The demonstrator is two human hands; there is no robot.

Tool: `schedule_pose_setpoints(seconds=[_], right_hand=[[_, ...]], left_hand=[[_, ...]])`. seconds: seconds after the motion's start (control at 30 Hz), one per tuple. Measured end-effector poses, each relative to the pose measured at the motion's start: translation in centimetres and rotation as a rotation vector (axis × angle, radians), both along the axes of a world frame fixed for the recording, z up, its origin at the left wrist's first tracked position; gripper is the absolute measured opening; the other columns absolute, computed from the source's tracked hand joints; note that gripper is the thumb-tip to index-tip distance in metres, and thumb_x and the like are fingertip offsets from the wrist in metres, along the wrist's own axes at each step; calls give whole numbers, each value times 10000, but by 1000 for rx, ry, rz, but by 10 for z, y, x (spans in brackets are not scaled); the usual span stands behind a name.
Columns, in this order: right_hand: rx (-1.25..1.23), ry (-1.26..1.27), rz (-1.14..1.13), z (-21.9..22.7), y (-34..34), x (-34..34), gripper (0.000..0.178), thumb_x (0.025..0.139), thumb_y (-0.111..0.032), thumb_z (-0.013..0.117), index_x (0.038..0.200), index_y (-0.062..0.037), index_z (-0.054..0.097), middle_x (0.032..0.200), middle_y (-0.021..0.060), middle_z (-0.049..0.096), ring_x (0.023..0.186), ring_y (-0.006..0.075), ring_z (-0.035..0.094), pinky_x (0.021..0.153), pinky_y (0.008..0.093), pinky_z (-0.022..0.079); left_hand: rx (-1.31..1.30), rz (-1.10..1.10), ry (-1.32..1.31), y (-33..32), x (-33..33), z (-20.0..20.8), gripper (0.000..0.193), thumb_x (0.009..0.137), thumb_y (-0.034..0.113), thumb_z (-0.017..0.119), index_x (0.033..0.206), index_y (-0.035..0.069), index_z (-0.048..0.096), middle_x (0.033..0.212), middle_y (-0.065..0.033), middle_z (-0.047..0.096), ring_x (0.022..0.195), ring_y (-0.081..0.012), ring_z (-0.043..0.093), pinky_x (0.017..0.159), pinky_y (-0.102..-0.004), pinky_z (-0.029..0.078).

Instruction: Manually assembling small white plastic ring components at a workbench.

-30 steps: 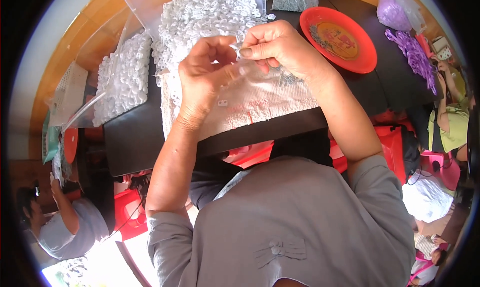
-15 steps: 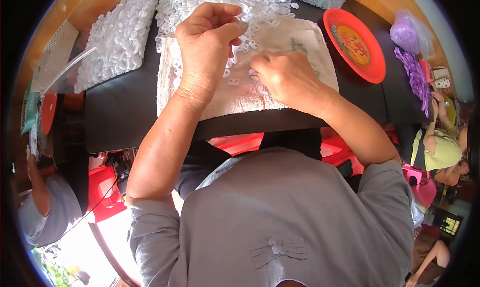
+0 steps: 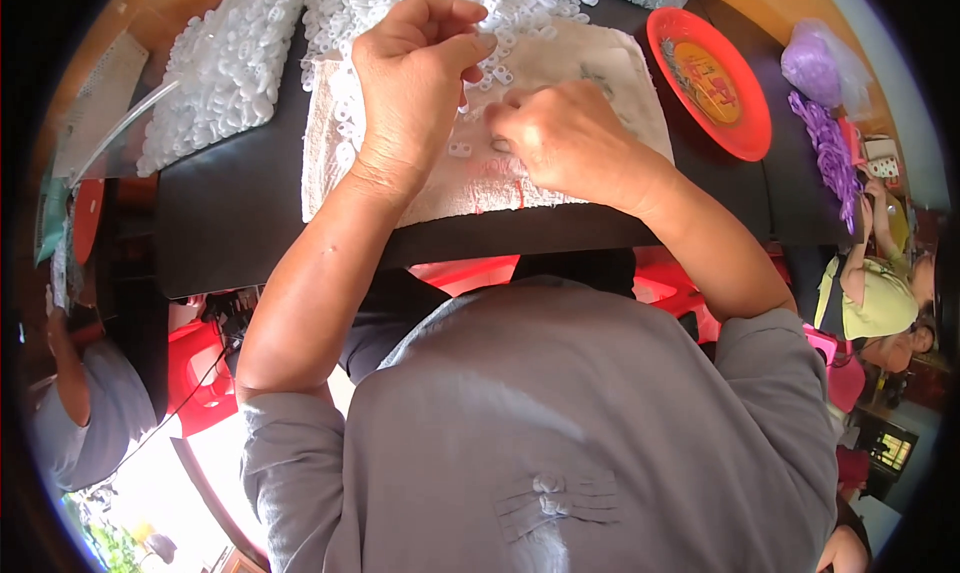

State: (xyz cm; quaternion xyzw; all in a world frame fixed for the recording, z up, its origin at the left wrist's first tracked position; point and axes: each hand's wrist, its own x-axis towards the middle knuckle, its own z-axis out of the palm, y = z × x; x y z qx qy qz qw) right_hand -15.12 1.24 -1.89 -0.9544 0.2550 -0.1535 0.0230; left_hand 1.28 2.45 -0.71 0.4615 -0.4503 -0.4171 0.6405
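Small white plastic pieces, glossy and rounded, lie in a loose heap along the far side of the table, which has a smooth, dark top. More of them bulge inside a clear plastic bag at the left. A coarse, cream-coloured cloth with a frayed near edge lies in front of the heap; stray pieces dot its left side, and one flat piece with two holes lies between the hands. To the right sit a shiny red plate holding thin grey bits, and a tangle of flat purple strips.

A second ago the two hands met fingertip to fingertip above the cloth; now they are apart, the right one lower and nearer the person. Since half a second ago, both have kept nearly the same pose.

The left hand is raised before the heap, its fingers curled and thumb pointing right; whether it pinches anything cannot be told. The right hand is low over the cloth, knuckles up, fingers bent under; a small ring-like thing shows by its fingertips, but the grip is hidden.
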Motion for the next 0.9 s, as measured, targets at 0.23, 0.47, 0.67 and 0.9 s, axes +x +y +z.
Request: schedule_pose_setpoints(seconds=[0.23, 0.47, 0.67, 0.9], right_hand=[[1039, -560, -129, 10, -31, -23, 136, 872, -157, 656, 849, -25, 640, 676, 20, 611, 570, 114, 578, 499, 250, 398], [1012, -618, -171, 30, -33, -33, 189, 914, -197, 619, 883, -13, 655, 684, 6, 614, 544, 52, 559, 479, 200, 359], [1097, -726, -161, 31, -29, -30, 193, 906, -190, 618, 829, -14, 637, 603, 11, 578, 510, 70, 544, 462, 196, 330], [1146, -787, -115, 34, -25, -34, 196, 916, -155, 613, 807, 7, 629, 628, 14, 557, 530, 77, 535, 498, 207, 352]], left_hand=[[31, -104, -108, 0, -1, -1, 181, 767, -13, 645, 931, 14, 718, 743, -14, 642, 603, -59, 548, 497, -199, 413], [-31, -352, -234, 8, -6, 0, 337, 772, -75, 672, 1097, 16, 651, 919, -49, 687, 818, -92, 630, 761, -240, 519], [-119, -327, -289, 10, -8, 4, 249, 800, -76, 671, 1036, -4, 636, 915, -62, 687, 835, -102, 642, 768, -241, 522], [-242, -265, -428, 10, -9, -4, 252, 798, -63, 700, 1032, 7, 634, 866, -52, 675, 795, -93, 634, 719, -239, 521]])
